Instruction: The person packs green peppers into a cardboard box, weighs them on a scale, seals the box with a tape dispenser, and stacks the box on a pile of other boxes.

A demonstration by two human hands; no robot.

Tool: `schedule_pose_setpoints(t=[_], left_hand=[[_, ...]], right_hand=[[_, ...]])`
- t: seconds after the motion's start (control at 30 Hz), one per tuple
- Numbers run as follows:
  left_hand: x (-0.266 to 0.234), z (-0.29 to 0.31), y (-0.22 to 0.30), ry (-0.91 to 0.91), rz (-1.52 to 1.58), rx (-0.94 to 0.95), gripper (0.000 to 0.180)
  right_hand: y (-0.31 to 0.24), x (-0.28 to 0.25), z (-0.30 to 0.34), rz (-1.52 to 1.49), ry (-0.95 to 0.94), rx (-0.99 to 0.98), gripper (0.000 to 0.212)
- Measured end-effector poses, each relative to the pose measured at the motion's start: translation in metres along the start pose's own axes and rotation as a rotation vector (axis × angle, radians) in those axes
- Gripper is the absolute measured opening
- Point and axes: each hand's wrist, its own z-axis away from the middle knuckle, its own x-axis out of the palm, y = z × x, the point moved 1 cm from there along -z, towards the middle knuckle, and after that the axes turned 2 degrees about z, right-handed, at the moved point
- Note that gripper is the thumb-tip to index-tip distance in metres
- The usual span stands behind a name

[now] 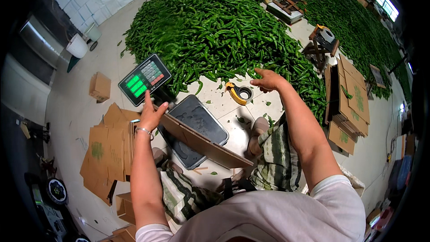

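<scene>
My left hand [152, 115] is at the upper left corner of a flattened cardboard box [201, 141], its thumb and fingers on either side of the edge. Its index finger stretches toward the scale's lit display panel [145, 79]. The cardboard stands tilted on edge across the dark scale platform [197, 116] and hides part of it. My right hand [270, 80] hovers empty with fingers apart, near the green chili peppers [215, 31]. Below it, a yellow-handled tape dispenser [237, 93] lies on the floor.
Flattened cardboard boxes [105, 152] lie at the left, with another stack [351, 101] at the right. A small carton [99, 86] and a white bucket [77, 46] stand farther left. Beyond are a stool [321, 47], a second scale [284, 12] and another pepper heap [349, 22].
</scene>
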Motion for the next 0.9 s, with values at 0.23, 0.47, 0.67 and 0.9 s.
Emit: schedule_pose_setpoints(t=[0.23, 0.47, 0.67, 0.9], left_hand=[[0.002, 0.005, 0.02, -0.047, -0.06, 0.037, 0.094], [-0.003, 0.014, 0.011, -0.018, -0.094, 0.018, 0.09], [-0.006, 0.015, -0.001, -0.046, -0.076, -0.051, 0.089], [-0.005, 0.011, -0.002, -0.057, -0.066, -0.022, 0.088]], right_hand=[[-0.038, 0.031, -0.031, 0.216, -0.012, -0.139, 0.094], [-0.06, 0.035, -0.058, 0.079, 0.053, -0.055, 0.103], [-0.026, 0.014, -0.063, -0.15, 0.361, 0.161, 0.094], [-0.011, 0.002, -0.057, -0.142, 0.35, 0.058, 0.083]])
